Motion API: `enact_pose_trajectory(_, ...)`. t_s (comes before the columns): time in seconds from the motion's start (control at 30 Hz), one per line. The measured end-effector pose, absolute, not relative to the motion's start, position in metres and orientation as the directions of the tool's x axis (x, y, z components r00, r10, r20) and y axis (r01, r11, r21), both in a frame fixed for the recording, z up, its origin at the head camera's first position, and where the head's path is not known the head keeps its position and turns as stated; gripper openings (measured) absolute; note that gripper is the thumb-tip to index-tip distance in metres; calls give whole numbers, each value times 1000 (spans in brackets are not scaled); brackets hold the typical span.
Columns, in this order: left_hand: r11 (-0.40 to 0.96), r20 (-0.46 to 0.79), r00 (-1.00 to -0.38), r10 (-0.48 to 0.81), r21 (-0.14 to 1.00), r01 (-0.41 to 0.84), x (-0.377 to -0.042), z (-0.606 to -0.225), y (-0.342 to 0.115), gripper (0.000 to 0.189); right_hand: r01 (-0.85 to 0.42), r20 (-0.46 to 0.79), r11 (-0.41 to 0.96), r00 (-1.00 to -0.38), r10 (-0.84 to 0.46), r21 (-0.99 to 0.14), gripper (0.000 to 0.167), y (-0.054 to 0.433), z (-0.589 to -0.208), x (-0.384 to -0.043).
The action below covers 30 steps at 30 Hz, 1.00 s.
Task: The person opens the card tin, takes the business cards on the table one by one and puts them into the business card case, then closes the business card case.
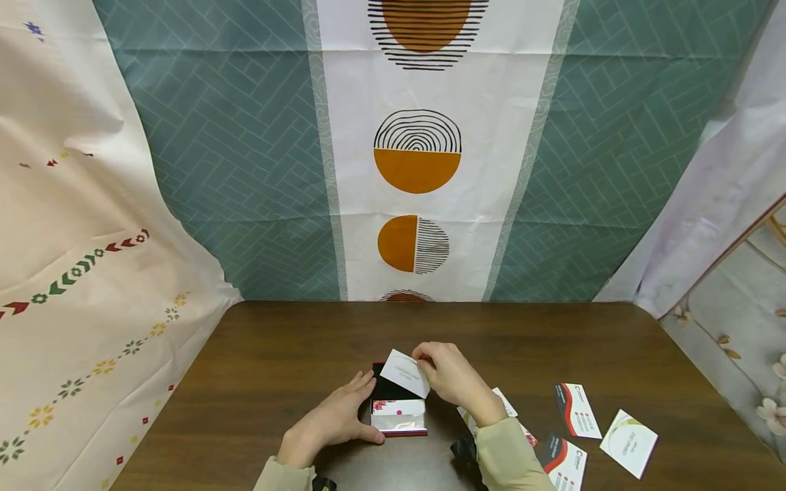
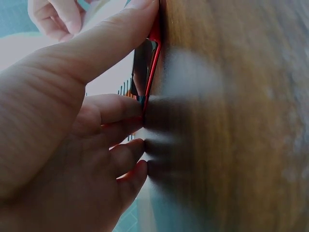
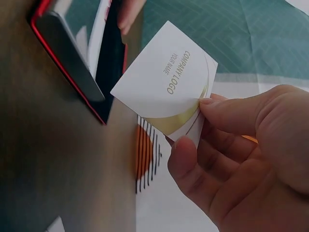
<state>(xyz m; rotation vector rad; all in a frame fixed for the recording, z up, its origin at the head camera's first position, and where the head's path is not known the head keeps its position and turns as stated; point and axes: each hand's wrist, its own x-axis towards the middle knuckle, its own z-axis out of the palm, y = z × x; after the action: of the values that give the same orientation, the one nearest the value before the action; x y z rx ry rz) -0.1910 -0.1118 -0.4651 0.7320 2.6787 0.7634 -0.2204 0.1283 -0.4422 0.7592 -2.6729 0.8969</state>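
Note:
A business card holder (image 1: 399,431) lies open on the table, with a red edge, black inner lid and silvery lower half. A white card with pink flowers (image 1: 400,408) sits in it. My left hand (image 1: 331,417) holds the holder at its left side, thumb by the near corner and fingers farther back. Above the black lid, my right hand (image 1: 453,374) pinches a white business card (image 3: 164,82) by one corner, between thumb and fingers. That card carries a gold swoosh and the words COMPANY LOGO, and it is tilted toward the holder.
On the brown table (image 1: 276,354), two red, black and white cards (image 1: 580,410) and a white and gold card (image 1: 629,443) lie to the right. More cards (image 1: 505,402) are partly hidden under my right forearm. A patterned cloth (image 1: 417,204) hangs behind the table.

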Motion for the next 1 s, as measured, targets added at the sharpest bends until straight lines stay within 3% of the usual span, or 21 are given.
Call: enact_pose_trajectory(1.0, 737, -133, -842, 522, 568, 367, -192, -463, -113, 102, -587, 253, 659, -805, -537, -471, 15, 110, -451, -216)
